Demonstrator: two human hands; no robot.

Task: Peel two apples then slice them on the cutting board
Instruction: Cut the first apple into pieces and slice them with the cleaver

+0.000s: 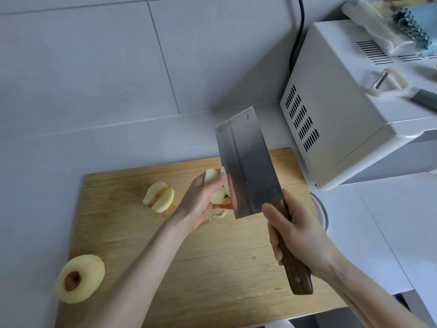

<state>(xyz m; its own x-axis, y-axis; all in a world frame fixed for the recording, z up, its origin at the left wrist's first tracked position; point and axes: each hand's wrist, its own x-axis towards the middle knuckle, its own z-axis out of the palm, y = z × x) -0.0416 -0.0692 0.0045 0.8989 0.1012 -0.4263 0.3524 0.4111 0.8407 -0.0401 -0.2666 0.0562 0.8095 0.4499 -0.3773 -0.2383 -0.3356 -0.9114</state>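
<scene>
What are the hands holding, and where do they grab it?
Right hand grips the cleaver by its wooden handle. Left hand holds cut apple pieces, fingers wrapped round them.

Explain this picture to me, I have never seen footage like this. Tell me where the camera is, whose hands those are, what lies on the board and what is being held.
There is no machine here. A person wears one camera on the head, looking forward and down, so you see their own arms. The right hand grips a cleaver by its wooden handle, with the blade raised. The left hand holds a few apple pieces right beside the blade. On the wooden cutting board lie a partly sliced apple chunk and, at its left edge, a whole peeled apple. To the right stands a white appliance with a peeler on top.
</scene>
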